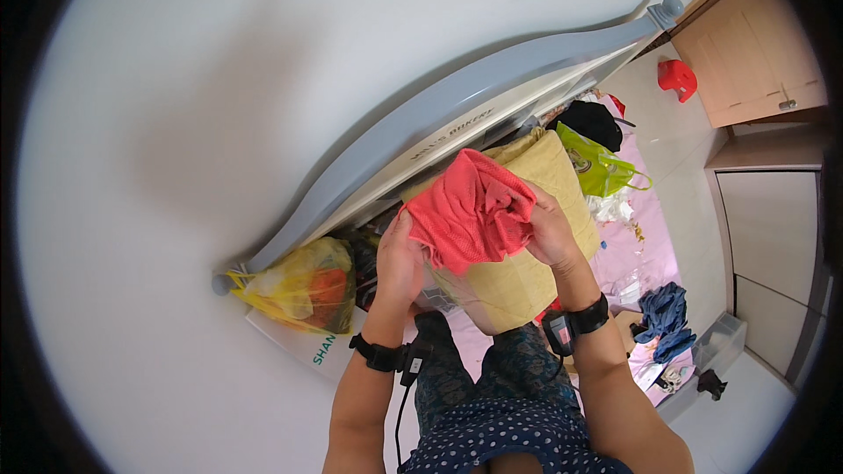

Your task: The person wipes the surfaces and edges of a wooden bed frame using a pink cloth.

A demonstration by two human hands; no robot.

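Observation:
A coral-red textured cloth (461,217) is stretched between my two hands. My left hand (400,253) pinches its left edge between thumb and fingers. On the other side, my right hand (552,227) grips the bunched right edge, where the fabric gathers in folds. Under the cloth lies a yellow quilted bedding bundle (566,191), partly covered by it. The fingers behind the cloth are hidden. Each wrist wears a black strap with a small device and a cable.
A blue-grey curved headboard (461,89) runs along the wall, with a yellow plastic bag (316,289) hanging at its left post. Rightward are a lime-green bag (599,161), black fabric (589,124), crumpled denim (664,316) and pink bedding (642,237). A red stool (678,79) stands near the door (751,46).

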